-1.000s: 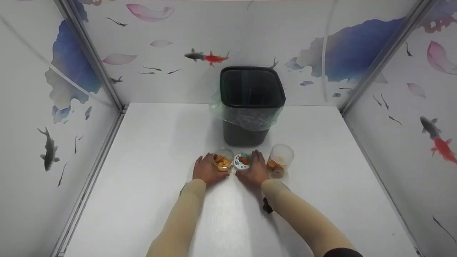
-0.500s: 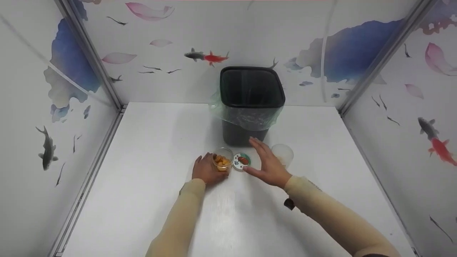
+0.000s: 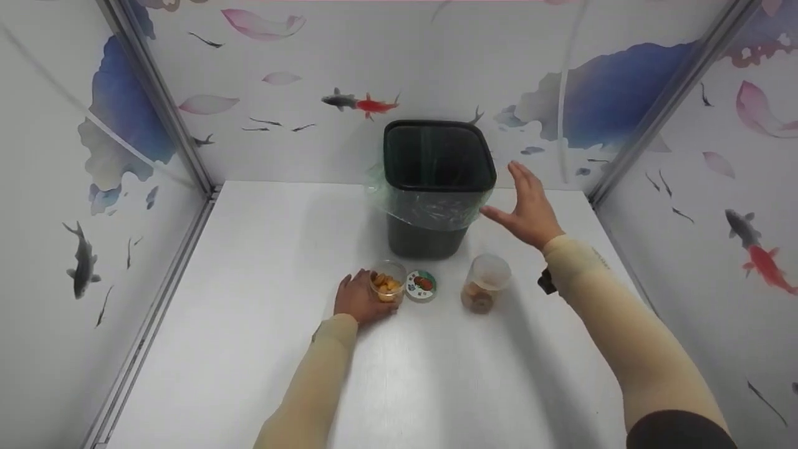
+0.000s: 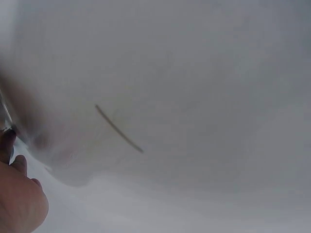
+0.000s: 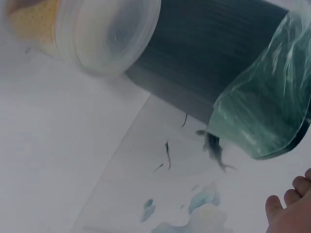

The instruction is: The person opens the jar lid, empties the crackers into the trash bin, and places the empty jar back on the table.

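My left hand (image 3: 361, 299) curls round a clear plastic jar (image 3: 390, 272) that holds orange-yellow snack pieces; the jar stands without a lid on the table. In the left wrist view only part of that hand (image 4: 22, 201) shows, at the left edge. Close to the jar's right side lies a round printed lid (image 3: 421, 285), white and green. My right hand (image 3: 528, 212) is raised to the right of a black bin (image 3: 427, 237), fingers spread, holding nothing. In the right wrist view its fingertips show at the lower right. A second jar (image 3: 486, 287) with a translucent lid holds brown biscuits.
A pale green plastic bag (image 3: 430, 211) lines the bin and hangs over its outside. The white table (image 3: 274, 249) is enclosed by walls (image 3: 280, 143) printed with fish and petals.
My right hand has left the printed lid and moved up and right, past the second jar, to beside the bin. My left hand has stayed on the open jar.
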`<action>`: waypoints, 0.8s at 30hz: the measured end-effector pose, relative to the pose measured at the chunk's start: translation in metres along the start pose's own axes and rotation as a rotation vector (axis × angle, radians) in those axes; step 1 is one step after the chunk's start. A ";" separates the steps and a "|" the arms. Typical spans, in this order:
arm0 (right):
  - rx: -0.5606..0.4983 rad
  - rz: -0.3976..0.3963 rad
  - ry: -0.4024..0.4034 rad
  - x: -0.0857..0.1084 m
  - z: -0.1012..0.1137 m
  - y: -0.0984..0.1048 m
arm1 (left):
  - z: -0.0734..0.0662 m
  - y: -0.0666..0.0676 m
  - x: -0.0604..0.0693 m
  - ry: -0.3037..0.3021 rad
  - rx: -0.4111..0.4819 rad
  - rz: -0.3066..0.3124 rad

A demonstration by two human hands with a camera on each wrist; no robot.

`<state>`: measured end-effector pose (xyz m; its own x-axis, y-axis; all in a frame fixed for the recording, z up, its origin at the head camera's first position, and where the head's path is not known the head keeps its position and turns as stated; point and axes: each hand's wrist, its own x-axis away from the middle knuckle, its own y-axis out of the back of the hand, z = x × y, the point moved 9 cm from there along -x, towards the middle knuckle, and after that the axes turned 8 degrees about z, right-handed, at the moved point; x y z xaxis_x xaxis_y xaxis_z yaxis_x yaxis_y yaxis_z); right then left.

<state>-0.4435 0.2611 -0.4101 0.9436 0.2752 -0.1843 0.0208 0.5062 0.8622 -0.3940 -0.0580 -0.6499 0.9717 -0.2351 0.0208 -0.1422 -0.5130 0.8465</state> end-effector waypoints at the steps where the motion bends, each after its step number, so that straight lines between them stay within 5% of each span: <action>1: -0.006 0.031 -0.037 -0.007 -0.006 0.000 | 0.000 0.000 0.000 0.002 -0.002 0.001; 8: -0.032 0.160 -0.148 -0.036 -0.019 -0.004 | 0.001 0.000 0.000 0.007 -0.013 0.006; 18: 0.018 0.217 -0.123 -0.050 -0.015 -0.014 | -0.002 0.000 -0.001 -0.009 -0.028 0.002; 24: 0.035 0.208 -0.104 -0.053 -0.010 -0.019 | 0.001 0.004 0.002 0.001 0.045 -0.014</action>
<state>-0.4976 0.2447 -0.4215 0.9576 0.2843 0.0473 -0.1683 0.4183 0.8926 -0.3925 -0.0612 -0.6466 0.9739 -0.2266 0.0096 -0.1368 -0.5529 0.8220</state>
